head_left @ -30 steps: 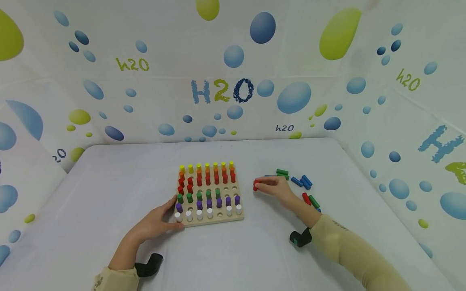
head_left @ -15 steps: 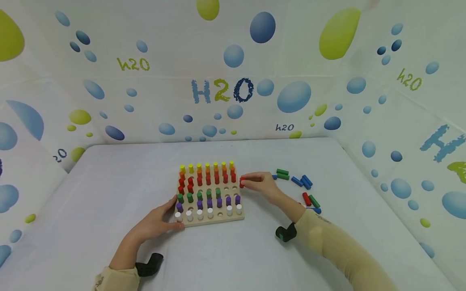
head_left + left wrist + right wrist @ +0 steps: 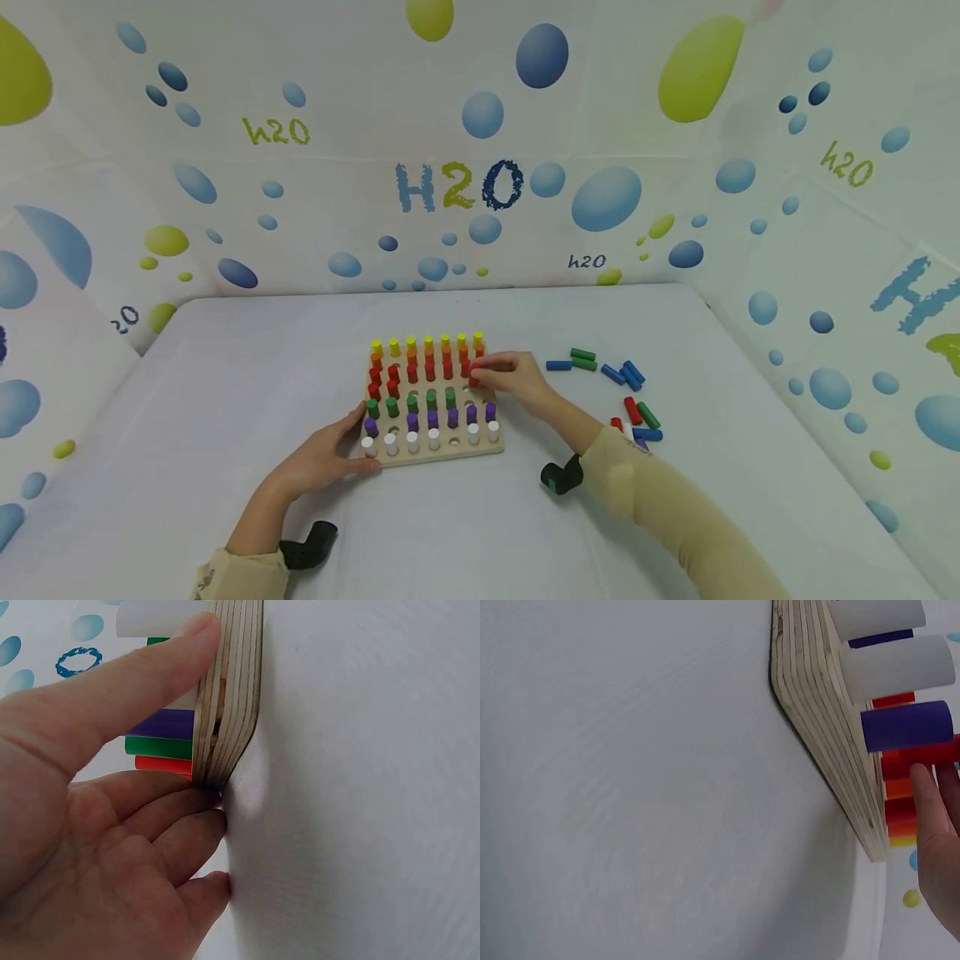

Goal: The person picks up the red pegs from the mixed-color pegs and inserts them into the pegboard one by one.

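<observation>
A wooden pegboard (image 3: 442, 457) lies on the table with rows of upright coloured pegs. My left hand (image 3: 322, 457) holds its near left corner. In the left wrist view the thumb (image 3: 142, 679) lies along one edge and the fingertips touch the other side. My right hand (image 3: 519, 382) pinches a red peg (image 3: 474, 377) between thumb and fingers. The peg stands upright over the board's right side, behind the purple row. In the right wrist view this red peg (image 3: 911, 759) appears just past a purple peg (image 3: 907, 726); whether its lower end is in a hole I cannot tell.
Right of the board lie loose pegs: blue pegs (image 3: 558, 365), green pegs (image 3: 582, 354), a red peg (image 3: 632, 410) and a few partly overlapping ones near the right sleeve (image 3: 660, 500). Black wrist cameras (image 3: 307, 546) sit under both wrists. A patterned backdrop (image 3: 480, 83) surrounds the table.
My right hand has carried the red peg leftward from beside the loose pegs to over the board's right side. The left hand and the board stay put.
</observation>
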Demonstrator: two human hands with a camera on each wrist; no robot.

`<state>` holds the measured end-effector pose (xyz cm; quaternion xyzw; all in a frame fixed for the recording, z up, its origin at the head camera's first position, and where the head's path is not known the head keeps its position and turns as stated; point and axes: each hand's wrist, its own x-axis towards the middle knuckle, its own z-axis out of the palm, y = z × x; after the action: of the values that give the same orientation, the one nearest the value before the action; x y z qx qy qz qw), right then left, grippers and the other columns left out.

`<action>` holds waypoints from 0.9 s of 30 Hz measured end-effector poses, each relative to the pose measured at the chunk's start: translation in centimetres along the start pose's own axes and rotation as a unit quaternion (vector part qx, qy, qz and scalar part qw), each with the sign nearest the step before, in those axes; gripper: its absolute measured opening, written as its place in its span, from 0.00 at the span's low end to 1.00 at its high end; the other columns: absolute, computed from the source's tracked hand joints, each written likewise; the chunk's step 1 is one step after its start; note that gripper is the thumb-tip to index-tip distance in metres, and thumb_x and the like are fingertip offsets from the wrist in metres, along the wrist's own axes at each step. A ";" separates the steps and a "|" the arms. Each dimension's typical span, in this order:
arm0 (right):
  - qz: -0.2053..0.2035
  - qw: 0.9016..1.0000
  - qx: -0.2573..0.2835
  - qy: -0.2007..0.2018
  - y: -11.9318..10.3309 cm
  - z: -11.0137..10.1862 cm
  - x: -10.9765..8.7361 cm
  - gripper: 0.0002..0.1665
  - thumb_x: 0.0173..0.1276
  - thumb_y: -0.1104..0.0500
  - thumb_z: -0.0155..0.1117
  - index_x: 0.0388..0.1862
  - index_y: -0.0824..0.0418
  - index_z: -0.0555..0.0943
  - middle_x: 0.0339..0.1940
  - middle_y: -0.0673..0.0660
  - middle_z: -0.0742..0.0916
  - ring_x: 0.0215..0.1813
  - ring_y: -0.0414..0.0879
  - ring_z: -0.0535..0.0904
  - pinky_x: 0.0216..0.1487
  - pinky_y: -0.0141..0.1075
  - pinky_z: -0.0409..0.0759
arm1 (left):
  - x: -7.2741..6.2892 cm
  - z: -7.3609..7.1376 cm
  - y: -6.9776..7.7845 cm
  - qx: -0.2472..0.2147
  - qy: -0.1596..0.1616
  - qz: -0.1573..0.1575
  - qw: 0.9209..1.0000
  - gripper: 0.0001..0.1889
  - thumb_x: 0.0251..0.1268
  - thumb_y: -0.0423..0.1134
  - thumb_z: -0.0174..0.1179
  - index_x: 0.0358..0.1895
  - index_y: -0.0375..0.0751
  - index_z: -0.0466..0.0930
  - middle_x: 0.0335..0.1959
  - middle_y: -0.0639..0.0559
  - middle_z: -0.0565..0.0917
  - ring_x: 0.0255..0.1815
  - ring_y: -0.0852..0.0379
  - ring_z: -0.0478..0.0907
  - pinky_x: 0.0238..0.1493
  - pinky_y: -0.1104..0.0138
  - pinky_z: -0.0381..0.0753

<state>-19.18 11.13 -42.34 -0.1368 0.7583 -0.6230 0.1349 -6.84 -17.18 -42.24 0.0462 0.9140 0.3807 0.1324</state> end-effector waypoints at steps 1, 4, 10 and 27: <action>-0.001 1.000 -0.003 -0.001 0.0 0.2 0.0 0.17 0.59 0.58 0.67 0.45 0.65 0.82 0.42 0.57 0.85 0.46 0.46 0.79 0.48 0.34 0.78 | 0.0 0.0 0.0 -0.001 0.000 0.000 1.000 0.54 0.47 0.52 0.68 0.71 0.33 0.45 0.69 0.32 0.52 0.69 0.34 0.45 0.63 0.41 0.50; 0.001 1.000 -0.003 -0.006 -0.2 0.7 0.2 0.16 0.58 0.59 0.67 0.44 0.65 0.82 0.41 0.56 0.85 0.45 0.45 0.80 0.49 0.34 0.78 | -0.1 0.1 0.1 -0.003 0.000 0.001 1.000 0.54 0.47 0.52 0.68 0.71 0.33 0.44 0.69 0.32 0.52 0.69 0.34 0.45 0.63 0.41 0.49; -0.001 0.999 -0.015 -0.032 -0.2 1.7 0.6 0.17 0.58 0.58 0.67 0.45 0.65 0.82 0.40 0.56 0.86 0.43 0.45 0.81 0.47 0.33 0.79 | -0.3 0.2 0.4 -0.004 0.000 -0.003 1.000 0.54 0.47 0.52 0.68 0.71 0.33 0.45 0.69 0.32 0.52 0.69 0.34 0.45 0.63 0.41 0.50; -0.034 0.992 -0.082 -0.095 -2.6 4.0 0.8 0.13 0.58 0.61 0.67 0.40 0.66 0.83 0.35 0.57 0.87 0.39 0.44 0.83 0.46 0.33 0.79 | -0.8 0.5 0.8 -0.009 0.002 -0.006 1.000 0.53 0.47 0.51 0.68 0.71 0.32 0.45 0.69 0.31 0.52 0.69 0.34 0.45 0.63 0.41 0.49</action>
<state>-18.37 6.69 -40.54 -0.2318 0.7854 -0.5473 0.1730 -5.95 -16.45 -41.85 0.0385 0.9111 0.3882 0.1332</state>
